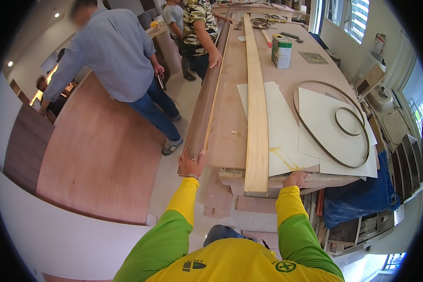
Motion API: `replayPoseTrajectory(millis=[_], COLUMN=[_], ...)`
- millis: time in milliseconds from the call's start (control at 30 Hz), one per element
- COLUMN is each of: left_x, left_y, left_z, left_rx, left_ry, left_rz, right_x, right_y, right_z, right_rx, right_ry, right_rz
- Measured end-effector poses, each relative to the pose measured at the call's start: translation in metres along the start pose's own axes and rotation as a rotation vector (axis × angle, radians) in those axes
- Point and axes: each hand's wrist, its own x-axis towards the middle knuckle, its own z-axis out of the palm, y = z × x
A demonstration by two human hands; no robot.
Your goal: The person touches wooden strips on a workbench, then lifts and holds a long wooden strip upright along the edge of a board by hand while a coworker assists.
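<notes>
My left hand (191,163) is closed around the near end of a long brown wooden board (206,113), which stands along the left side of the workbench (223,136). Its fingertips lie over the board's top edge. My right hand (296,179) grips the near edge of the bench, beside white sheets (286,136); part of its fingers is hidden. Between my hands, a long pale wood strip (256,103) runs down the bench, its near end jutting past the edge. Farther along, a person in a camouflage shirt (199,23) has a hand on the same brown board.
Thin coiled edging (298,117) lies over the white sheets. A green and white can (281,51) stands farther back. At left, a person in a blue shirt (110,51) stands by a large reddish panel (96,155). Blue plastic (357,202) hangs at the bench's right.
</notes>
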Motion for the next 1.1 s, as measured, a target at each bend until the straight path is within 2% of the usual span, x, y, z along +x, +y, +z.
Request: replayPoseTrajectory(millis=[1100], left_x=[-0.0005], left_y=[0.0055], left_z=[-0.0031], left_rx=[-0.070], left_ry=[0.020], left_rz=[-0.006], right_x=[-0.0043], right_y=[-0.0022], right_z=[-0.0045], right_rx=[-0.014], right_ry=[-0.035], right_rz=[-0.020])
